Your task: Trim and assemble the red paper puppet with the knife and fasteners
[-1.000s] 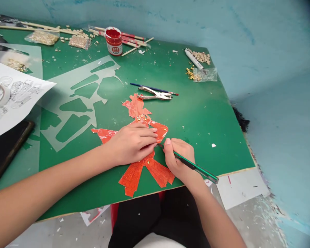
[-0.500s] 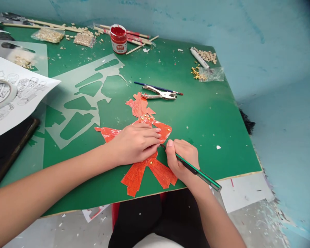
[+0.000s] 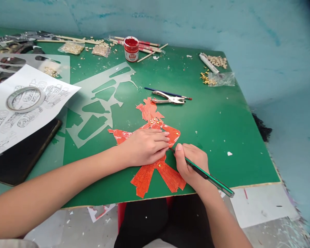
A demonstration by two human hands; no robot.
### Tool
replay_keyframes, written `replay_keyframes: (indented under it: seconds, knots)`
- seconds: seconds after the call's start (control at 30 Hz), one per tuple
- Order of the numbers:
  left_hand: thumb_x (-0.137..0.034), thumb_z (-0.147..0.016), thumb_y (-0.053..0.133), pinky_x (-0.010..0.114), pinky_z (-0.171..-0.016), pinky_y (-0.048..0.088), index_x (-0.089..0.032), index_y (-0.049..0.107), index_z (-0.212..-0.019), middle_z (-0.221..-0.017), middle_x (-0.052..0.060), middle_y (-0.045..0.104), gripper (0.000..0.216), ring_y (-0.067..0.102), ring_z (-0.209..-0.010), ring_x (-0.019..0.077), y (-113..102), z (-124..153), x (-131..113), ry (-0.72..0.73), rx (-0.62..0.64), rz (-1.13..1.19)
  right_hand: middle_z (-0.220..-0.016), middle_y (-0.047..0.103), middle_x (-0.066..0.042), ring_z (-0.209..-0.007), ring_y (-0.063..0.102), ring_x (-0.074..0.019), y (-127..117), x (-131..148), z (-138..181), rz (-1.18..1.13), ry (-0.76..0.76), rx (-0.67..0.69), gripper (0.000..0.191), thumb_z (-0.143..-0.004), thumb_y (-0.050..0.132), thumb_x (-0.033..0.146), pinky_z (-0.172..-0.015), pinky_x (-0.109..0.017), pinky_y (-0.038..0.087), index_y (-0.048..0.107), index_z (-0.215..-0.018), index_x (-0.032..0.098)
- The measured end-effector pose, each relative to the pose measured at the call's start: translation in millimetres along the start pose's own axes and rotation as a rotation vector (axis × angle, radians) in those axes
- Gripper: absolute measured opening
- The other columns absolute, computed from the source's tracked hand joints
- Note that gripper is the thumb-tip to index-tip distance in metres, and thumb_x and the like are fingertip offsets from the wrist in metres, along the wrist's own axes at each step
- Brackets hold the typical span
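Observation:
A red-orange jointed paper puppet (image 3: 170, 175) with small brass fasteners lies on the green table near its front edge. My left hand (image 3: 147, 146) rests flat across the puppet's middle, fingers stretched out, hiding much of its torso. In my right hand (image 3: 193, 162) is a slim green-and-black craft knife (image 3: 210, 179). Its tip touches down close to my left fingertips, at the puppet's right side below the bent arm; the exact contact is hard to see. Just beyond the puppet's head lie a silver hole punch (image 3: 169, 99) and a blue paintbrush (image 3: 165, 91).
A cut-out translucent plastic sheet (image 3: 84, 136) lies left of the puppet. Farther left, a tape roll (image 3: 37, 106) sits on a printed sheet (image 3: 5, 93) overlapping a dark tablet-like slab (image 3: 23, 162). Behind stand a red paint jar (image 3: 131, 55) and wooden sticks; brass fasteners (image 3: 206, 78) lie back right.
The whole view has swung left, so everything appears farther right and more of the printed sheet and tape roll shows. Both hands keep nearly the same place on the puppet.

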State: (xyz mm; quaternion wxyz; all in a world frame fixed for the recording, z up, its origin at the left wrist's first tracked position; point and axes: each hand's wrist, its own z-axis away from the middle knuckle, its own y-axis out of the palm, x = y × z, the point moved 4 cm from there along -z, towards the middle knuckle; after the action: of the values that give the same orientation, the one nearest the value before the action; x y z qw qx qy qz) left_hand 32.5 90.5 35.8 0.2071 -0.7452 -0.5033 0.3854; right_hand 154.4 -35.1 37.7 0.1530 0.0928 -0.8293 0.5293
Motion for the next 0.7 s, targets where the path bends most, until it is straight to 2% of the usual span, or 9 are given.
replay_keyframes:
  seconds: [0.23, 0.4, 0.57, 0.7]
  knots:
    - [-0.018, -0.103, 0.057, 0.033, -0.099, 0.067, -0.015, 0.078, -0.097, -0.106, 0.005, 0.083, 0.022, 0.079, -0.11, 0.0205, 2.2, 1.2, -4.7, 0.052, -0.017, -0.1, -0.056, 0.046, 0.003, -0.051, 0.041, -0.0116, -1.4, -0.9, -0.8, -0.033, -0.008, 0.018, 0.045, -0.107, 0.043, 0.012, -0.057, -0.032, 0.029, 0.043, -0.063, 0.022]
    - [-0.017, -0.103, 0.057, 0.036, -0.101, 0.066, -0.012, 0.077, -0.097, -0.108, 0.01, 0.082, 0.022, 0.078, -0.112, 0.0236, 4.4, 3.6, -8.5, 0.076, -0.005, -0.162, -0.054, 0.043, 0.003, -0.05, 0.04, -0.0112, -2.6, -0.9, -3.6, -0.085, -0.021, -0.003, 0.046, -0.106, 0.044, 0.012, -0.057, -0.031, 0.03, 0.04, -0.061, 0.022]
    - [-0.016, -0.102, 0.056, 0.036, -0.101, 0.066, -0.013, 0.075, -0.096, -0.106, 0.009, 0.082, 0.02, 0.077, -0.115, 0.0237, 4.1, 3.6, -8.6, 0.071, 0.012, -0.142, -0.056, 0.045, 0.003, -0.051, 0.042, -0.0109, -3.9, -1.4, -3.5, -0.112, 0.029, 0.014, 0.045, -0.107, 0.041, 0.013, -0.056, -0.031, 0.031, 0.04, -0.063, 0.022]
    - [-0.017, -0.104, 0.055, 0.035, -0.099, 0.066, -0.015, 0.074, -0.098, -0.105, 0.007, 0.082, 0.021, 0.079, -0.109, 0.0217, 2.3, 2.4, -5.8, 0.047, 0.002, -0.102, -0.056, 0.043, 0.003, -0.051, 0.041, -0.0108, -5.0, -2.2, -1.9, -0.125, 0.081, 0.022, 0.047, -0.109, 0.036, 0.016, -0.056, -0.03, 0.032, 0.035, -0.062, 0.023]
